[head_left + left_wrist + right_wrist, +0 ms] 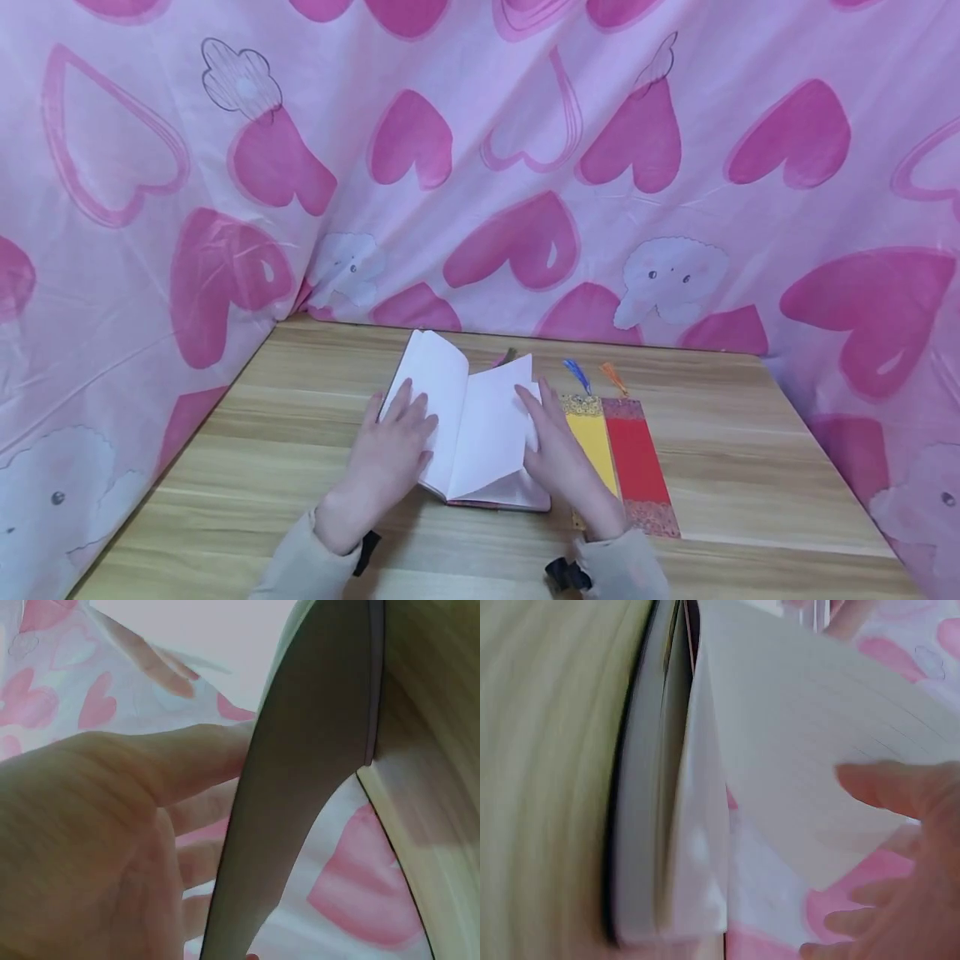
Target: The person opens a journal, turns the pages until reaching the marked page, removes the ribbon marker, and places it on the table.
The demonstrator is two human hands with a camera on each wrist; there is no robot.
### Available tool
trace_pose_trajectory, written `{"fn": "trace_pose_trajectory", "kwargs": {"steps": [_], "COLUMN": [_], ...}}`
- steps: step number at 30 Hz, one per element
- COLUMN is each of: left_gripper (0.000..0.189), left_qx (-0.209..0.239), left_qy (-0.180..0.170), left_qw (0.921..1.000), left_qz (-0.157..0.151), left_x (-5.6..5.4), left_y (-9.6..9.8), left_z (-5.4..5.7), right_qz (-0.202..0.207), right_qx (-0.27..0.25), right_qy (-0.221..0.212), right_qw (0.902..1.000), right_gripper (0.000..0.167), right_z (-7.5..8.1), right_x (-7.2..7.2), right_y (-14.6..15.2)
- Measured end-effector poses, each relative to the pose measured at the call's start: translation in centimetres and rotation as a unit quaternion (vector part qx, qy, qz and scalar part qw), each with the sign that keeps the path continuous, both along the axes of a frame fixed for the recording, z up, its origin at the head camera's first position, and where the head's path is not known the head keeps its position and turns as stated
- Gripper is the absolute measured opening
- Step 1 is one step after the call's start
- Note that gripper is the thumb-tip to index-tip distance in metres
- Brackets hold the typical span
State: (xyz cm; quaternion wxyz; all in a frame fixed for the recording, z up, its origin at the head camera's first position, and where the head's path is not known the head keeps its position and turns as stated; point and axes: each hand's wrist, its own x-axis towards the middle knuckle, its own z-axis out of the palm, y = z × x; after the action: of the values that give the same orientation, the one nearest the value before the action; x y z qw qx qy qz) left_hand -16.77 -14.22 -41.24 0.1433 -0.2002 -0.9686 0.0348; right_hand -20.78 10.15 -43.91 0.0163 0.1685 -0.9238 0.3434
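A notebook (431,375) lies spread on the table, its white pages facing up, with one lined page (487,425) lifted at the right. My left hand (393,446) rests on the left-hand page, fingers spread. In the left wrist view, the notebook's dark cover (300,765) tilts up beside that hand's fingers. At the lifted page's outer edge, my right hand (558,454) holds the sheet between thumb and fingers. The right wrist view shows that thumb (881,784) over the lined underside, with the other fingers partly hidden beyond the sheet.
A yellow bookmark (592,442) with a blue tassel (577,375) and a red bookmark (637,458) with an orange tassel (613,377) lie right of the notebook. Behind it shows a dark green tassel (508,357). Pink heart-patterned cloth (480,242) surrounds the wooden table (750,467).
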Motion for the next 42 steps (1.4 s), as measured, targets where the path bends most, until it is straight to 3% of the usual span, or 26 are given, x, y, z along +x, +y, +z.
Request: {"fn": "trace_pose_trajectory", "kwargs": {"steps": [2,4,6,7,9,11,12,13,15,20,24,32,37,42], "left_gripper": [0.041,0.041,0.040,0.040,0.041,0.040,0.040,0.040,0.039,0.036,0.033,0.018,0.023,0.021], "left_qx": [-0.001,0.000,0.006,0.014,0.028,0.045,0.052,0.059,0.070,0.092,0.099,0.121,0.136,0.134], "left_qy": [0.007,0.004,-0.007,-0.018,-0.039,-0.057,-0.065,-0.070,-0.071,-0.040,-0.003,0.072,0.104,0.133], "left_qw": [0.9999,0.9999,0.9999,0.9997,0.9989,0.9974,0.9965,0.9958,0.9951,0.9947,0.9944,0.9877,0.9823,0.9745], "left_qz": [0.009,0.015,0.013,0.009,0.001,-0.002,-0.003,-0.002,-0.001,-0.019,-0.037,-0.068,-0.076,-0.121], "left_x": [-0.1,-0.1,-0.1,-0.1,-0.1,-0.1,-0.1,-0.2,-0.2,-0.3,-0.3,-0.6,-0.7,-0.8], "left_y": [-0.3,-0.5,-0.7,-0.9,-1.2,-1.6,-1.8,-2.1,-2.5,-2.9,-2.8,-2.4,-1.9,-0.7], "left_z": [0.1,0.3,0.6,0.7,1.1,1.4,1.6,1.8,2.2,2.6,2.7,2.7,2.8,2.2], "right_qz": [-0.011,-0.020,-0.021,-0.018,-0.015,-0.008,-0.005,0.001,0.018,0.061,0.075,0.100,0.100,0.114], "right_qx": [-0.055,-0.131,-0.229,-0.288,-0.391,-0.455,-0.473,-0.476,-0.458,-0.369,-0.312,-0.272,-0.250,-0.222], "right_qy": [0.015,0.004,-0.038,-0.073,-0.149,-0.213,-0.239,-0.251,-0.258,-0.230,-0.213,-0.190,-0.174,-0.144], "right_qw": [0.9983,0.9912,0.9725,0.9546,0.9081,0.8649,0.8477,0.8428,0.8502,0.8984,0.9227,0.9379,0.9474,0.9576], "right_gripper": [0.075,0.076,0.076,0.075,0.070,0.063,0.059,0.057,0.054,0.055,0.057,0.057,0.057,0.056], "right_z": [0.0,0.1,0.2,0.3,0.5,0.6,0.6,0.6,0.4,-0.1,-0.3,-0.6,-0.6,-0.9], "right_x": [0.2,0.5,0.9,1.2,1.6,1.9,2.1,2.2,2.5,3.3,3.9,4.6,4.8,4.8], "right_y": [-0.7,-1.6,-2.5,-2.9,-3.7,-4.3,-4.6,-4.8,-5.2,-6.2,-6.9,-7.5,-7.6,-7.5]}}
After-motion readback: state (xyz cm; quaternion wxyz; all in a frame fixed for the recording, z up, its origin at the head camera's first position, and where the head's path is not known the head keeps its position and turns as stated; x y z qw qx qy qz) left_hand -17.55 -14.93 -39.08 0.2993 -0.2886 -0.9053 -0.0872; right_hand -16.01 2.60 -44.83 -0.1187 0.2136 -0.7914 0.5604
